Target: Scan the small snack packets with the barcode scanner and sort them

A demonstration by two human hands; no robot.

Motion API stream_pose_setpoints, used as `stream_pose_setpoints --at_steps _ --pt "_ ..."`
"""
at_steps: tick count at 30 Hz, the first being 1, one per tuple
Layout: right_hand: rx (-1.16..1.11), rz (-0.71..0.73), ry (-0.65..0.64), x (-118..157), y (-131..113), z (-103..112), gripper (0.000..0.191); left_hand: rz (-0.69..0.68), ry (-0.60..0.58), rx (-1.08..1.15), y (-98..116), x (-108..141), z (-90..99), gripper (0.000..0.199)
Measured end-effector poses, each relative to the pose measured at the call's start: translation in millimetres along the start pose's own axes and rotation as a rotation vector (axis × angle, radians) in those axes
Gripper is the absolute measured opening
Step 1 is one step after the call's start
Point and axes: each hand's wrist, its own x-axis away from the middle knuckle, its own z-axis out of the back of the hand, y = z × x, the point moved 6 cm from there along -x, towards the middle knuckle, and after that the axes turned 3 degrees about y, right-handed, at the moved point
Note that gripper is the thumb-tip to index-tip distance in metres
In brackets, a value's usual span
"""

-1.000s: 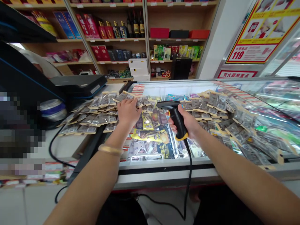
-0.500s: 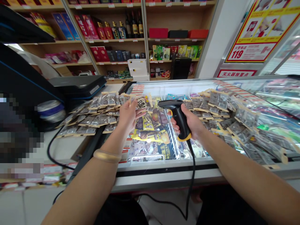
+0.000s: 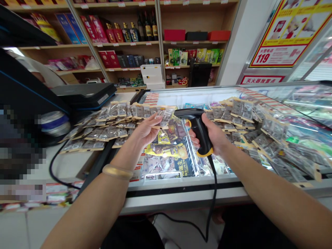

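My right hand (image 3: 211, 135) grips a black and yellow barcode scanner (image 3: 201, 133) by its handle, its head pointing left. A cable hangs from the handle's base. In my left hand (image 3: 146, 133) is a flat clear-fronted packet (image 3: 165, 116) with a tan edge, pinched between thumb and fingers just left of the scanner's head. Similar packets (image 3: 114, 119) lie in overlapping rows to the left of that hand. More of them (image 3: 241, 112) are heaped on the right, beyond my right hand. Below both hands, frozen treats in wrappers (image 3: 167, 150) show through the freezer's glass top.
A glass-topped freezer (image 3: 155, 192) spans the front. At left stand a black scale-like device (image 3: 85, 93) and a roll with a blue band (image 3: 55, 122) on a counter. Shelves (image 3: 127, 45) with boxes and bottles line the back. The scanner's cable (image 3: 214, 193) loops down to the floor.
In my left hand the packet has turned from its printed label side to its clear side and moved slightly right, nearer the scanner. My right hand stays nearly still.
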Motion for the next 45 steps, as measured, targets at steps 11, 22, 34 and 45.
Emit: stream_pose_setpoints --at_steps 11,22,34,45 --pt "0.000 -0.026 -0.017 4 2 -5 0.058 -0.128 -0.061 -0.294 -4 6 -3.7 0.019" --pt "0.076 -0.108 -0.004 5 8 -9 0.061 -0.253 0.077 -0.398 -1 2 -1.9 0.026" --pt "0.139 -0.109 -0.035 5 12 -8 0.061 -0.306 0.079 -0.477 -2 4 -5.1 0.020" --pt "0.066 -0.105 -0.023 2 9 -10 0.060 -0.285 0.104 -0.392 -2 5 -5.3 0.022"
